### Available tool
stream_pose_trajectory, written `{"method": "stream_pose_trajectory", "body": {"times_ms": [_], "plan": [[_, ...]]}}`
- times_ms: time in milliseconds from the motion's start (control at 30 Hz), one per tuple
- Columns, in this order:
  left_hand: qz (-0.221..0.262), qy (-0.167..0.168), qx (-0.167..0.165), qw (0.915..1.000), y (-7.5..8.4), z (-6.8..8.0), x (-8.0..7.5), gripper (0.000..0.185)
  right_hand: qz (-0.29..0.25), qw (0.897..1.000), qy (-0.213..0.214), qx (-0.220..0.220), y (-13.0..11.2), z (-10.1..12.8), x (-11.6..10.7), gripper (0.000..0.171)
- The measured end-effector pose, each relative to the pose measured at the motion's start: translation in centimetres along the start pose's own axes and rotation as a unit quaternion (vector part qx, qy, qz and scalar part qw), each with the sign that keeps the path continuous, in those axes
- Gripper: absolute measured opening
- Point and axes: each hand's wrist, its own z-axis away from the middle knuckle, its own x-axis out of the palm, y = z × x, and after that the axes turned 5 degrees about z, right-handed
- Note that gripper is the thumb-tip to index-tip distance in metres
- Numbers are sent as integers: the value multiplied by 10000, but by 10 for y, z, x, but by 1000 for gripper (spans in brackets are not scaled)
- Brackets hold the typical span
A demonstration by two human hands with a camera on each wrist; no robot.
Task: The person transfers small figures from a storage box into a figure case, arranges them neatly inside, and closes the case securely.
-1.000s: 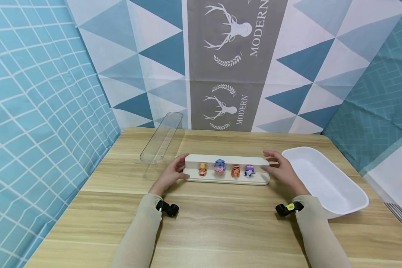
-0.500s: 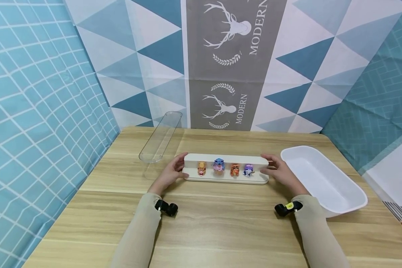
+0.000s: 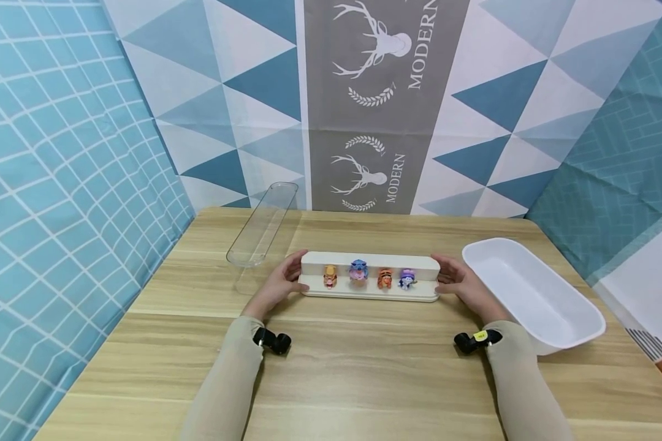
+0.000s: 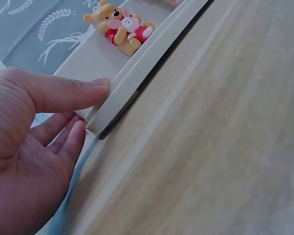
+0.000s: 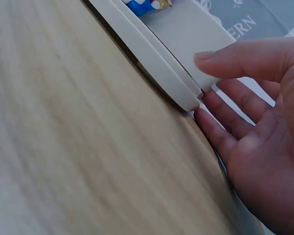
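A long white display stand (image 3: 369,293) was seen lying crosswise near the middle of the wooden counter (image 3: 364,380), its low front ledge turned toward the person and a raised back step behind. Four small cartoon figurines were lined up on the ledge: a yellow bear figurine (image 3: 329,276), a blue figurine (image 3: 357,270), an orange striped figurine (image 3: 385,277) and a purple figurine (image 3: 406,278).

The stand was held at both short ends. The left hand (image 3: 278,285) was set against the left end, the thumb laid straight along the top of the ledge and the other fingers extended beneath and beside the end, as shown in the left wrist view (image 4: 54,112). The right hand (image 3: 463,283) was placed likewise at the right end, thumb over the edge and fingers stretched under it. Both hands were kept fairly flat rather than curled; the ends were lightly pinched between thumb and fingers. Whether the stand was lifted clear of the counter could not be told.

A clear plastic cover (image 3: 262,223) was left lying at the back left of the counter, well apart from the stand. A white oblong tub (image 3: 535,294) was placed to the right, just beside the right hand. Patterned blue, white and grey cloth (image 3: 364,104) was hung behind.
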Motion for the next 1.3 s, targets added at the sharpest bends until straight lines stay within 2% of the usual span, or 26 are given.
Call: {"method": "stream_pose_trajectory", "body": {"times_ms": [167, 467, 1300], "plan": [[4, 57, 12, 10000, 2, 0, 1, 88, -464, 9983, -224, -264, 3, 0, -3, 87], [-29, 89, -19, 10000, 1, -3, -1, 88, -574, 9957, -413, -603, 7, -1, -4, 89], [-319, 5, -176, 9993, 6, -2, 0, 90, -546, 9959, -424, -585, 9, 2, -3, 89]]}}
